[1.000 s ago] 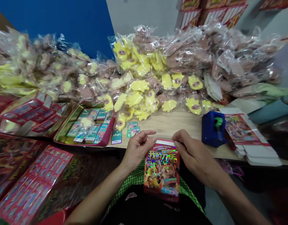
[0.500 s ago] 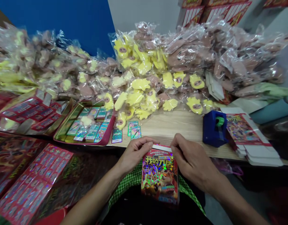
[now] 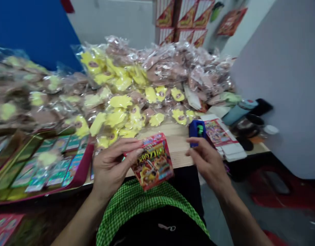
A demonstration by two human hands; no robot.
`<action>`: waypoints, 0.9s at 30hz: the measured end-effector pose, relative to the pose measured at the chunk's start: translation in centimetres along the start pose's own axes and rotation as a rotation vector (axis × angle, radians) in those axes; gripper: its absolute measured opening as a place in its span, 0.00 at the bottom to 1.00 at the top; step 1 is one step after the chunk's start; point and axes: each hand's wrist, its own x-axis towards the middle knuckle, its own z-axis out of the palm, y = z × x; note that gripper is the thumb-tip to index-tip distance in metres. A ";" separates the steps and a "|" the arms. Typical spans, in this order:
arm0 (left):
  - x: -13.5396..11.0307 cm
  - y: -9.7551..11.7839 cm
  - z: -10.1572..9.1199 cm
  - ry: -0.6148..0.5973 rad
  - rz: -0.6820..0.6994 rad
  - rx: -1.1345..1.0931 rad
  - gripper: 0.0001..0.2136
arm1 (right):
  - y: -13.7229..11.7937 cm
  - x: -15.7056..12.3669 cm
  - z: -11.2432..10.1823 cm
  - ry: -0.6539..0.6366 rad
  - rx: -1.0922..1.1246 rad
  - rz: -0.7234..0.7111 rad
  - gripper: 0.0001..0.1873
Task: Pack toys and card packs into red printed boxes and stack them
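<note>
Against a blue wall (image 3: 31,34), a wooden tabletop (image 3: 178,153) is heaped along its far side with plastic bags (image 3: 157,68) of yellow and pink plush toys. A printed box (image 3: 152,162) is held over the near edge of the tabletop, above a green checked apron (image 3: 137,208), by the left hand (image 3: 113,167), which is curled around one side. The box is tilted, its title upside down, and is kept clear of the bags. The right hand (image 3: 208,162) is apart from it, half curled and empty, right by a blue tape dispenser (image 3: 197,131), apparently placed near the edge for easy reach. Flat printed cartons (image 3: 220,133) are piled just beside the dispenser, while a tray of foil cards (image 3: 52,167) is laid at the left, seemingly within arm's reach.
</note>
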 end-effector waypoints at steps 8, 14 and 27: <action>1.4 -3.8 5.3 -0.048 0.374 0.217 0.07 | 7.3 3.8 -3.7 0.203 -0.091 0.497 0.06; 0.0 -3.2 6.5 -0.157 0.435 0.195 0.10 | 8.0 3.8 -2.3 0.222 0.136 0.557 0.04; -0.6 -3.0 7.3 -0.140 0.390 0.213 0.07 | 8.9 2.4 -1.9 0.292 0.296 0.367 0.16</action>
